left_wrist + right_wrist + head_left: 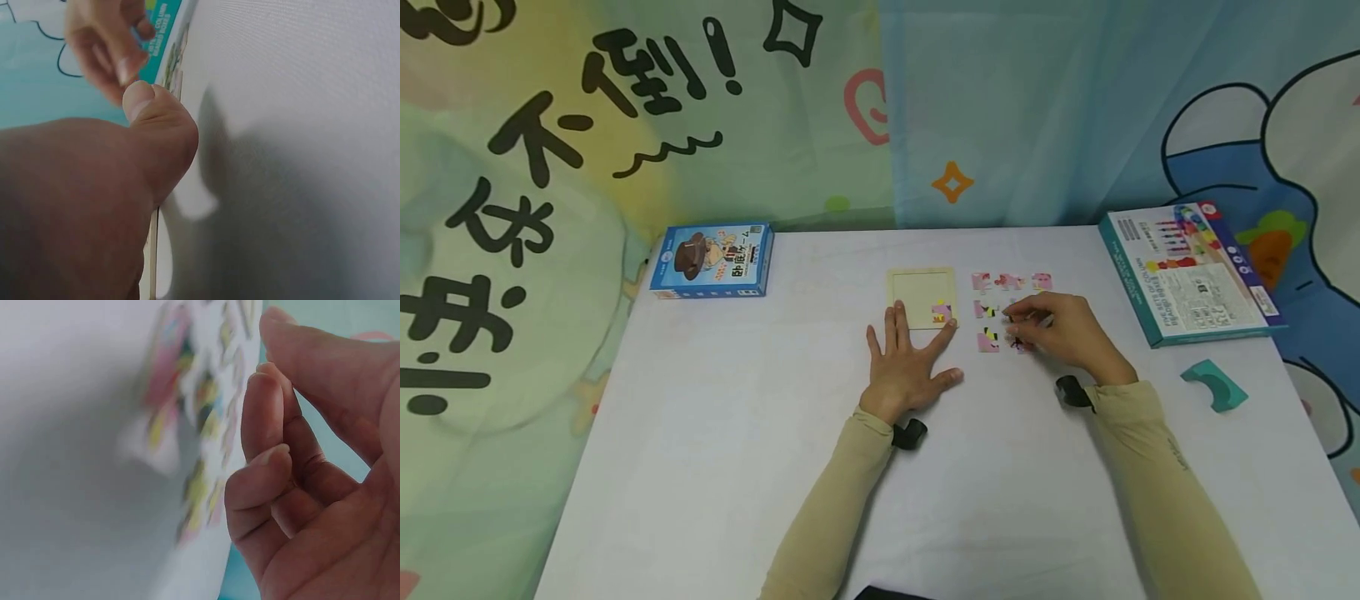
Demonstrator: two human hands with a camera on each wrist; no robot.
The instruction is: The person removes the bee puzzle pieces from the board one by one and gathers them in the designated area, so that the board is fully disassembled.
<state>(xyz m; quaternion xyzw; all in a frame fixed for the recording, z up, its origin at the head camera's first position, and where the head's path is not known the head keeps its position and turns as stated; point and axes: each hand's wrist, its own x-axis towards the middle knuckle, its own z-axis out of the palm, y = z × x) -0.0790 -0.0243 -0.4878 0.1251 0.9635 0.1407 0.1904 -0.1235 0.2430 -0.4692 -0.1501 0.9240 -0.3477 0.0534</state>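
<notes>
My left hand (901, 377) lies with fingers spread, its fingertips on the lower edge of a pale yellow puzzle tray (917, 278). One pink, yellow and black puzzle piece (942, 312) sits in the tray's lower right corner. Right of the tray, several loose picture pieces (988, 340) lie in rough rows. Over the right side of these pieces hovers my right hand (1060, 332), fingers loosely bent. In the right wrist view, no piece shows between its thumb and fingers (265, 409); the loose pieces there are blurred. The left wrist view shows mainly the left thumb (164, 134).
A blue game box (713, 260) lies at the table's back left. At the back right is a larger teal-edged box (1195, 275), with a teal arch-shaped block (1216, 386) in front of it. A printed curtain (1000, 108) hangs behind the white table (722, 442).
</notes>
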